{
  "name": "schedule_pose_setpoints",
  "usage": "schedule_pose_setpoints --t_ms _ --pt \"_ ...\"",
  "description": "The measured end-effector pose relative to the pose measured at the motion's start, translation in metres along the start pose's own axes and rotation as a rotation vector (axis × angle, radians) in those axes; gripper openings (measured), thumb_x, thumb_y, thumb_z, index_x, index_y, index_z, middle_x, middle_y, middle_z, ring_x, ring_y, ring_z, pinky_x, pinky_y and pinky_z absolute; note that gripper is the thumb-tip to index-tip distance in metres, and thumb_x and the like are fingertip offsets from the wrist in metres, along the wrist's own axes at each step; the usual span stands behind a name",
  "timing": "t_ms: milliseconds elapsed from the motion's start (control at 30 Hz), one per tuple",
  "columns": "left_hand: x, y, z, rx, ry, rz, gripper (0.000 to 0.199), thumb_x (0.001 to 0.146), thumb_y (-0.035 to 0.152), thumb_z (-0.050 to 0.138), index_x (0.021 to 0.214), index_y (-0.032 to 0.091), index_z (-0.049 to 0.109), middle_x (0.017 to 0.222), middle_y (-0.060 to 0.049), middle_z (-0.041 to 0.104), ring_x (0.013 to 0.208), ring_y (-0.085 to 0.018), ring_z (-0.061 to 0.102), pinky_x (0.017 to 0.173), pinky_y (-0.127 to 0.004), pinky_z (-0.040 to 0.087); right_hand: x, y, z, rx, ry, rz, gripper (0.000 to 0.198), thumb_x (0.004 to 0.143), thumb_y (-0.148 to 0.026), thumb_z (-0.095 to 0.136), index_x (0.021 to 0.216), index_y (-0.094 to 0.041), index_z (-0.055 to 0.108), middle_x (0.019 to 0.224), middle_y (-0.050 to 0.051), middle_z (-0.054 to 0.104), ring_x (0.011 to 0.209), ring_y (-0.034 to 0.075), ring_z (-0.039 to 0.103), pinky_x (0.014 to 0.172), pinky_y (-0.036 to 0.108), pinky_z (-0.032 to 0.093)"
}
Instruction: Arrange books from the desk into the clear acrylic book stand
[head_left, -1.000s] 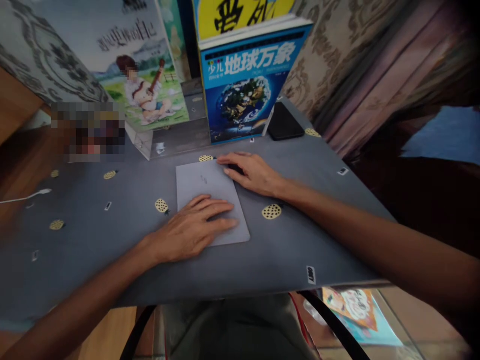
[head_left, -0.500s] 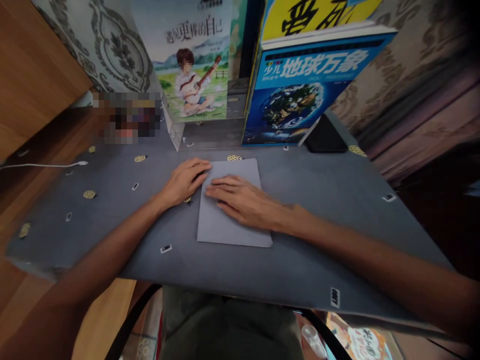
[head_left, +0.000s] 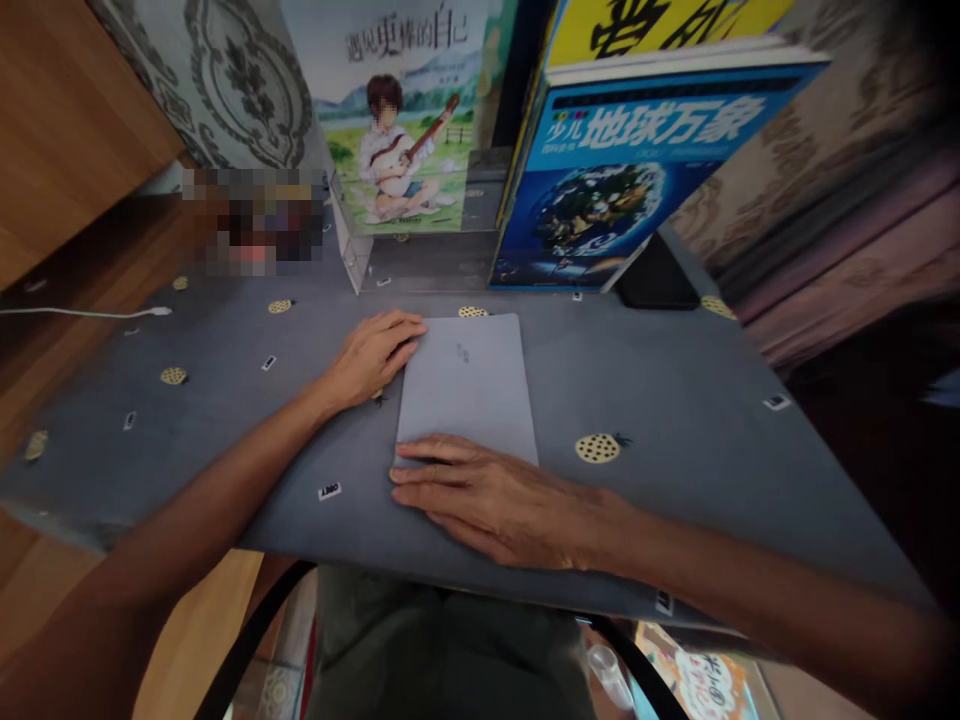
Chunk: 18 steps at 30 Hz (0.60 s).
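Observation:
A thin light-grey notebook (head_left: 472,385) lies closed on the grey patterned tablecloth (head_left: 652,370), with small dark characters near the top of its cover. My left hand (head_left: 373,355) rests at its upper left edge, fingertips touching the corner, fingers stretched out. Across the notebook's lower edge lies my right hand (head_left: 487,500), palm down and fingers extended to the left, hiding the bottom of the cover. Neither hand grips anything.
Behind the notebook, a clear stand (head_left: 431,265) holds upright books, among them a blue book with a globe (head_left: 600,200) and a book with a guitar player (head_left: 409,140). A black phone-like slab (head_left: 656,275) lies right of them. A white cable (head_left: 90,311) is at left.
My right hand has slid down the notebook cover toward me, uncovering the characters near its top. My left hand stays at the upper left corner. The view has shifted slightly.

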<state>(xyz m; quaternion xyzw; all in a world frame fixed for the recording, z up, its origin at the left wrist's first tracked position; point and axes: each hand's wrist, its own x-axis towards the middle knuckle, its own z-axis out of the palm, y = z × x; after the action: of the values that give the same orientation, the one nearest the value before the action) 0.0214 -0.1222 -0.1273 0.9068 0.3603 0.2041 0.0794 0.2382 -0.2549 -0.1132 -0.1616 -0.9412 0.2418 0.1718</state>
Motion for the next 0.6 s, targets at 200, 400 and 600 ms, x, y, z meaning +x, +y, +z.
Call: schedule_pose_setpoints --t_ms 200,400,600 --pt "0.008 0.006 0.002 0.046 -0.018 -0.025 0.037 0.099 0.023 0.041 0.127 0.018 0.064 0.137 -0.01 0.065 0.126 -0.024 0.061 0.106 -0.045 0.048 0.028 -0.015 0.011 -0.08 0.074 0.111 0.032 0.102 -0.031 0.049 0.119 -0.011 0.068 0.133 0.01 0.068 0.14 0.024 0.046 0.121 0.039 0.033" --pt "0.039 0.02 0.0 0.17 -0.167 0.032 0.039 0.098 0.029 0.047 0.13 0.011 0.061 0.142 -0.016 0.06 0.134 -0.027 0.055 0.114 -0.045 0.042 0.098 -0.019 0.027 -0.114 0.171 0.289 0.028 0.1 -0.034 0.053 0.107 -0.014 0.071 0.121 0.01 0.072 0.122 0.028 0.058 0.107 0.045 0.043" --pt "0.053 0.063 -0.002 0.263 -0.312 0.04 0.044 0.099 0.047 0.051 0.123 0.011 0.061 0.139 -0.017 0.059 0.131 -0.031 0.054 0.109 -0.047 0.044 0.096 -0.022 0.024 -0.107 0.06 0.066 0.018 0.094 -0.028 0.059 0.095 -0.016 0.074 0.105 0.005 0.077 0.106 0.021 0.066 0.1 0.037 0.045"
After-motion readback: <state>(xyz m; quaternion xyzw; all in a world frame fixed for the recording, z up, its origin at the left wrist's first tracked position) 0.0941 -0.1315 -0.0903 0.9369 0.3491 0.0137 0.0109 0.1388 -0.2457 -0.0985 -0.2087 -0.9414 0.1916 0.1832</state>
